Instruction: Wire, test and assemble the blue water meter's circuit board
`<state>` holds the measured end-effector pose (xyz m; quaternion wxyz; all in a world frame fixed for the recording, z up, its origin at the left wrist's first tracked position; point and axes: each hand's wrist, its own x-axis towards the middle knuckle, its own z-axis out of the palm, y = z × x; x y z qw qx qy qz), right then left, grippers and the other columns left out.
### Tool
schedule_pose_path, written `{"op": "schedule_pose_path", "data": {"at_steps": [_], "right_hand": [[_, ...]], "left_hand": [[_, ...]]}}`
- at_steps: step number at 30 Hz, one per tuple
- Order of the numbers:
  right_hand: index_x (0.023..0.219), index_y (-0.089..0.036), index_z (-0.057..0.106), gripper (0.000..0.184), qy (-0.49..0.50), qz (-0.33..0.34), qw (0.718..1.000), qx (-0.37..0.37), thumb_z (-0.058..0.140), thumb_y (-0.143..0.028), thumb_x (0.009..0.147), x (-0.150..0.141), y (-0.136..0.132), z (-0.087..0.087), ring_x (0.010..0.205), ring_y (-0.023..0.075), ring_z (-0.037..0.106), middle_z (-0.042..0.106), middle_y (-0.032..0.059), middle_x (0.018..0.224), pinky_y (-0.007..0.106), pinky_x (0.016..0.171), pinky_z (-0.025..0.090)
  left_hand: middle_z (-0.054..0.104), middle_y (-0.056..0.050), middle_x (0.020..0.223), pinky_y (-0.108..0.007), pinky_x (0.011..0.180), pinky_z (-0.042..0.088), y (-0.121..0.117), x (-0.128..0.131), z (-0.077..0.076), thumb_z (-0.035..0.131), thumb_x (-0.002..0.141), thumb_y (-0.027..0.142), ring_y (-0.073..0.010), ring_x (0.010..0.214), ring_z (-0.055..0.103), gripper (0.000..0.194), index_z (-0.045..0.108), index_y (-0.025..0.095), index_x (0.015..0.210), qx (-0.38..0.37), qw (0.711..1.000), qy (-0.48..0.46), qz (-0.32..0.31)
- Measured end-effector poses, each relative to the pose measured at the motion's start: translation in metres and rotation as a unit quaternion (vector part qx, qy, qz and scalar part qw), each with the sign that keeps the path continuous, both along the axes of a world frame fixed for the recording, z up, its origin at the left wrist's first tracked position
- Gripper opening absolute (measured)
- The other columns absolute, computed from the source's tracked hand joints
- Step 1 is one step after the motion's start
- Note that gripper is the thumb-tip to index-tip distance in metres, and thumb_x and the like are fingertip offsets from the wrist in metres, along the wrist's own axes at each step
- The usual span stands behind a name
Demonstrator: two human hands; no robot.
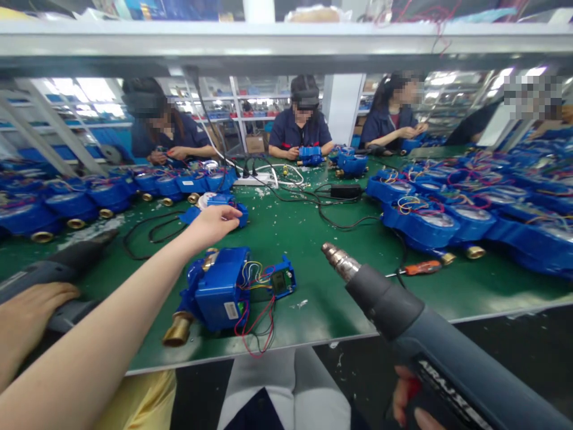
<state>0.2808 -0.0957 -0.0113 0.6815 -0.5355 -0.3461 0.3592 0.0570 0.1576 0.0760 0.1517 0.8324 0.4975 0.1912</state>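
My left hand [215, 224] reaches out over the green bench, fingers stretched forward and holding nothing, just short of a blue water meter [233, 208]. Below my forearm lies an opened blue meter [219, 289] with a brass threaded end, loose coloured wires and a small circuit board [282, 280]. My right hand [405, 397] shows only partly at the bottom edge. It is wrapped round the handle of a grey heat gun [394, 310], whose metal nozzle [339, 260] points toward the opened meter.
At the left, another person's hand [27, 322] rests on a second heat gun [67, 263]. Rows of blue meters line both sides of the green bench [313, 239]. An orange screwdriver [421, 268], black cables and a power strip [257, 178] lie mid-bench. Several workers sit across.
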Motion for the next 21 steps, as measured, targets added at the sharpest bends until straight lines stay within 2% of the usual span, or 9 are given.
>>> {"op": "schedule_pose_path", "data": {"at_steps": [1,3,5,9,13,15,17,19,21], "right_hand": [[0.087,-0.03,0.069,0.017,0.002,-0.007,1.0,-0.007,0.067,-0.045,0.079,0.002,-0.019,-0.008,0.083,0.0246,0.067,0.071,0.003,0.082,0.042,0.072,0.056],[0.082,-0.03,0.069,0.013,0.001,-0.017,1.0,-0.014,0.068,-0.043,0.077,0.007,-0.053,-0.026,0.066,0.0243,0.066,0.069,0.0025,0.07,0.039,0.059,0.056],[0.089,-0.028,0.07,0.018,0.01,-0.024,0.999,-0.018,0.07,-0.041,0.075,0.011,-0.073,-0.045,0.06,0.0216,0.064,0.069,0.0034,0.074,0.035,0.056,0.055],[0.102,-0.025,0.067,0.028,0.046,-0.019,0.998,-0.028,0.067,-0.04,0.078,0.016,-0.072,-0.07,0.064,0.0167,0.06,0.067,0.0039,0.078,0.026,0.06,0.053],[0.11,-0.023,0.065,0.035,0.055,-0.011,0.997,-0.055,0.065,-0.04,0.079,0.015,-0.063,-0.071,0.063,0.0164,0.056,0.063,0.0033,0.073,0.026,0.062,0.051],[0.11,-0.023,0.065,0.034,0.058,0.004,0.996,-0.061,0.064,-0.04,0.08,0.017,-0.065,-0.067,0.064,0.0171,0.057,0.063,0.0039,0.073,0.027,0.062,0.051],[0.11,-0.024,0.065,0.032,0.059,0.026,0.996,-0.053,0.062,-0.039,0.081,0.022,-0.07,-0.063,0.066,0.0183,0.059,0.064,0.0052,0.076,0.028,0.061,0.052],[0.109,-0.026,0.066,0.029,0.071,0.035,0.996,-0.035,0.061,-0.036,0.082,0.03,-0.076,-0.061,0.068,0.0197,0.062,0.067,0.0073,0.084,0.03,0.061,0.055],[0.107,-0.027,0.067,0.026,0.093,0.029,0.995,-0.029,0.061,-0.032,0.082,0.038,-0.081,-0.058,0.072,0.0216,0.066,0.07,0.0092,0.092,0.034,0.065,0.058]], "left_hand": [[0.073,-0.008,0.091,-0.031,0.074,0.052,0.0,0.005,-0.002,0.049,0.072,0.039,-0.0218,0.082,0.068,0.044,0.068,0.013,0.102,-0.004,1.0,-0.013,-0.008],[0.073,-0.006,0.085,-0.03,0.072,0.052,-0.005,0.013,-0.007,0.048,0.074,0.04,-0.0209,0.078,0.067,0.043,0.068,0.015,0.102,-0.018,0.999,-0.032,-0.034],[0.073,-0.004,0.079,-0.03,0.069,0.051,-0.012,0.019,-0.015,0.049,0.073,0.04,-0.0204,0.076,0.067,0.038,0.07,0.018,0.095,-0.045,0.996,-0.039,-0.07],[0.074,-0.002,0.079,-0.03,0.072,0.052,-0.017,0.02,-0.027,0.054,0.071,0.041,-0.0202,0.076,0.068,0.031,0.071,0.019,0.085,-0.101,0.988,-0.044,-0.111],[0.074,-0.006,0.092,-0.036,0.081,0.052,-0.023,0.016,-0.003,0.05,0.074,0.037,-0.0216,0.085,0.067,0.035,0.069,0.015,0.093,-0.089,0.991,-0.068,-0.079],[0.073,-0.006,0.098,-0.039,0.085,0.051,-0.045,0.012,0.017,0.048,0.073,0.031,-0.022,0.089,0.065,0.034,0.068,0.015,0.095,-0.053,0.994,-0.077,-0.052],[0.074,-0.001,0.089,-0.04,0.081,0.054,-0.083,0.009,0.028,0.042,0.073,0.025,-0.0211,0.082,0.067,0.031,0.07,0.022,0.088,0.03,0.997,-0.061,-0.041],[0.075,0.005,0.093,-0.036,0.076,0.059,-0.13,0.01,0.019,0.04,0.08,0.026,-0.0202,0.083,0.07,0.034,0.07,0.032,0.094,0.045,0.992,-0.031,-0.112],[0.069,0.001,0.121,-0.032,0.093,0.056,-0.172,0.016,-0.009,0.04,0.082,0.025,-0.0205,0.107,0.066,0.044,0.063,0.033,0.119,0.051,0.977,0.006,-0.207]]}}
